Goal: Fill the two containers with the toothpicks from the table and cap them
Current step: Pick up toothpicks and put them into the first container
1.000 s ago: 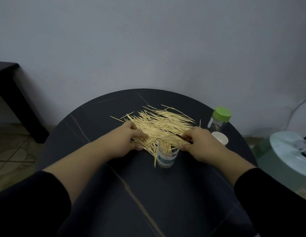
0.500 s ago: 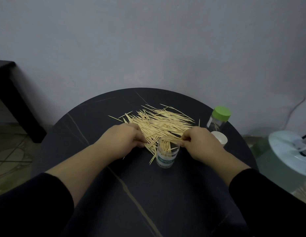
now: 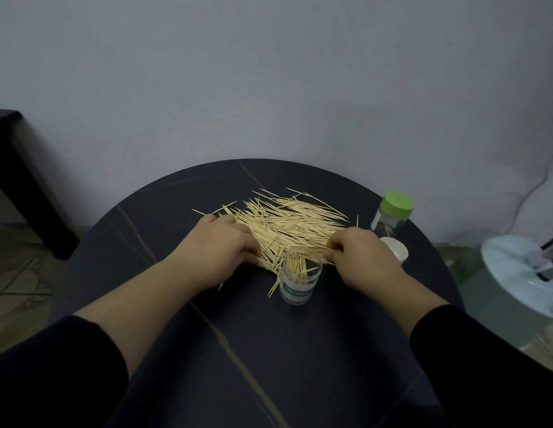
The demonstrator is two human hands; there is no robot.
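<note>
Gathering stage of the filling task, head view. The right hand (image 3: 361, 261) pinches a small bundle of toothpicks (image 3: 293, 220) between thumb and fingertips, just behind the rim of the open container (image 3: 300, 284). That container stands upright on the table (image 3: 207, 350) at the near edge of the pile and holds a partial load of sticks leaning at mixed angles. The left hand (image 3: 219, 251) lies on the near-left margin of the pile with its fingers curled down into the sticks. The knuckles hide the fingertips, so whether it actually grasps any cannot be told. The capped container (image 3: 389, 222), wearing its green lid (image 3: 396, 204), stands at the far right near the table's edge. A loose white cap (image 3: 394, 249) lies just in front of it, close behind the right hand.

Probable failure modes from this position:

(a) Tipping. The open container looks light and narrow, so a bundle striking its rim, or a nudge from the right palm, would likely topple it and spill its load.

(b) Bridging. Sticks lowered at a slant onto the leaning ones inside may lodge across the mouth and block later bundles.

(c) Scatter. Raking the pile with the left hand could roll stray sticks towards the round table's edge. Several already lie loose against the container's base.

(d) Cap loss. A backward sweep of the right wrist could push the white cap, or the capped container beside it, off the table.

(e) Overfilling. Protruding tips would keep the cap from seating.
</note>
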